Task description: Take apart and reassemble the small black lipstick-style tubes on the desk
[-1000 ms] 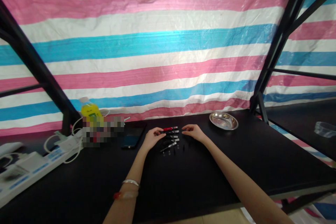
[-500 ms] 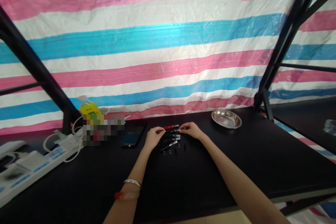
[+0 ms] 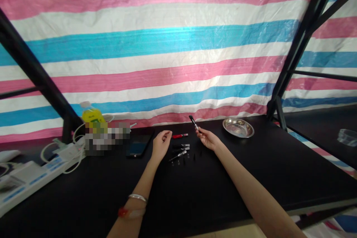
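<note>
Raised above the table, my right hand (image 3: 208, 138) pinches a slim black pen (image 3: 194, 122) with a silvery section near the fingers; the pen tilts up to the left. My left hand (image 3: 161, 144) is loosely closed beside the table items, and nothing shows in its fingers. Just right of its fingertips lies a red pen (image 3: 180, 136) with a pale end. Nearer to me are a black pen (image 3: 181, 146) and a dark pen with a clear end (image 3: 177, 156). Several tiny clear and black pieces (image 3: 184, 161) are scattered in front of them, too small to name.
An oval metal dish (image 3: 238, 128) stands at the back right of the black table (image 3: 195, 197). To the left are a dark tablet (image 3: 138, 144), a yellow bottle (image 3: 93, 114) and a white power strip (image 3: 36, 184) with cables. A striped sheet (image 3: 173, 63) hangs behind.
My right hand has lifted a black pen from the row and tilted it upright. My left hand has come off the pens and drawn slightly left and up.
</note>
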A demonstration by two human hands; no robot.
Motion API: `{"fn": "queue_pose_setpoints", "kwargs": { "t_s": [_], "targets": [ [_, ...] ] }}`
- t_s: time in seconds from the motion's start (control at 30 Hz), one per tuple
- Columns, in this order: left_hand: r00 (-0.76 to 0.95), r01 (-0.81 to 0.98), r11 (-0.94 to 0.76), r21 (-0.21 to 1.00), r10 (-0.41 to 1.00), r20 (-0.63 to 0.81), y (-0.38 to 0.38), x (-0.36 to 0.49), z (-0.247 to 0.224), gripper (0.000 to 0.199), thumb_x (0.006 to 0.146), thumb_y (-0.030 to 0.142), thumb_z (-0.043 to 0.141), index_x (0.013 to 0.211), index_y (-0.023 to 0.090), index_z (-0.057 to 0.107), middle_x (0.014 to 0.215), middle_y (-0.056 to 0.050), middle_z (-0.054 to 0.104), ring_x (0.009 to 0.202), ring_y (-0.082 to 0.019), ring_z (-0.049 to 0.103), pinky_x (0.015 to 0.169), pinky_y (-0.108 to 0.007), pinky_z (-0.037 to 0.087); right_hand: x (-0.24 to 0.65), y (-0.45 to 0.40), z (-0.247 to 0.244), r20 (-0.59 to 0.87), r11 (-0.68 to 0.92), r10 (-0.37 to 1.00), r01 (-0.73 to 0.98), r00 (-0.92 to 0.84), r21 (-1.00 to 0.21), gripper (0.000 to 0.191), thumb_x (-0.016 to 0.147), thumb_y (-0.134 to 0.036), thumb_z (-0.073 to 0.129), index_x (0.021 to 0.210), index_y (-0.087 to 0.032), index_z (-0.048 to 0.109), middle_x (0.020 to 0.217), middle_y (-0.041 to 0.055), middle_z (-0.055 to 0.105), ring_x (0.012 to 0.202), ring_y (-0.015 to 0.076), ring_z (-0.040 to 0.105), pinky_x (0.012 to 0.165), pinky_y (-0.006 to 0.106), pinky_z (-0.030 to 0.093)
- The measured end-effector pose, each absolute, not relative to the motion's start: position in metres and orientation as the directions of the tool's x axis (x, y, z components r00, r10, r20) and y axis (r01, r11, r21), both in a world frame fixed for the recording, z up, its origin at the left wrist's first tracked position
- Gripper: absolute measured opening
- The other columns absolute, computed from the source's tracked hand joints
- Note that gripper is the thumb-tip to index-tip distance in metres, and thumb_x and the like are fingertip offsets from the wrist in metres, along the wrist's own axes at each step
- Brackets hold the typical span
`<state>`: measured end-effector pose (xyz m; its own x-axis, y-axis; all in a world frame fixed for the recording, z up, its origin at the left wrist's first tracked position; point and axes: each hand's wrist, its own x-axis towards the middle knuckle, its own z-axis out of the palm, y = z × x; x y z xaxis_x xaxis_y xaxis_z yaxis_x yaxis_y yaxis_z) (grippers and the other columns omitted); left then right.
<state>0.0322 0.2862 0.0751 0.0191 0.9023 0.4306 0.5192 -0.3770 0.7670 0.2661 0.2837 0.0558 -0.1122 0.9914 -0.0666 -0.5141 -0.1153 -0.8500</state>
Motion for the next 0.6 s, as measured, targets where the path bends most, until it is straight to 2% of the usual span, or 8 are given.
{"fn": "queue_pose_setpoints", "kwargs": {
  "t_s": [0.27,0.4,0.5,0.6],
  "targets": [
    [0.07,0.485,-0.392,0.781,0.908,0.412,0.281,0.037,0.078,0.033,0.079,0.045,0.051,0.086,0.016,0.065,0.074,-0.003,0.063,0.063,-0.014,0.054,0.063,-0.025,0.044,0.26,0.279,0.062,-0.133,-0.242,0.965,-0.578,-0.225,-0.779,0.011,0.084,-0.019,0.053,0.077,-0.015,0.061,0.061,-0.0012,0.052,0.045,0.0052,0.045,0.035,0.013,0.037],
    [0.117,0.444,-0.428,0.787,0.898,0.423,0.278,0.041,0.078,0.032,0.078,0.046,0.055,0.088,0.017,0.065,0.076,-0.002,0.063,0.064,-0.012,0.054,0.062,-0.023,0.044,0.258,0.277,0.062,-0.146,-0.273,0.954,-0.565,-0.26,-0.779,0.01,0.08,-0.018,0.057,0.072,-0.014,0.06,0.058,-0.0023,0.05,0.043,0.0038,0.041,0.034,0.013,0.033],
    [0.151,0.405,-0.446,0.798,0.894,0.423,0.277,0.044,0.076,0.037,0.076,0.045,0.058,0.099,0.017,0.062,0.074,0.0,0.061,0.058,-0.01,0.051,0.061,-0.023,0.044,0.255,0.274,0.064,-0.124,-0.26,0.954,-0.547,-0.272,-0.796,0.006,0.073,-0.018,0.065,0.072,-0.013,0.061,0.059,-0.0029,0.051,0.041,0.0021,0.036,0.031,0.012,0.024],
    [0.203,0.352,-0.464,0.813,0.885,0.418,0.275,0.048,0.074,0.048,0.075,0.043,0.06,0.116,0.019,0.054,0.077,0.001,0.063,0.055,-0.009,0.05,0.061,-0.023,0.044,0.252,0.272,0.064,-0.103,-0.239,0.955,-0.514,-0.279,-0.824,0.015,0.063,-0.017,0.073,0.075,-0.012,0.064,0.058,-0.0042,0.05,0.039,0.0004,0.032,0.03,0.013,0.014]
  ]
}}
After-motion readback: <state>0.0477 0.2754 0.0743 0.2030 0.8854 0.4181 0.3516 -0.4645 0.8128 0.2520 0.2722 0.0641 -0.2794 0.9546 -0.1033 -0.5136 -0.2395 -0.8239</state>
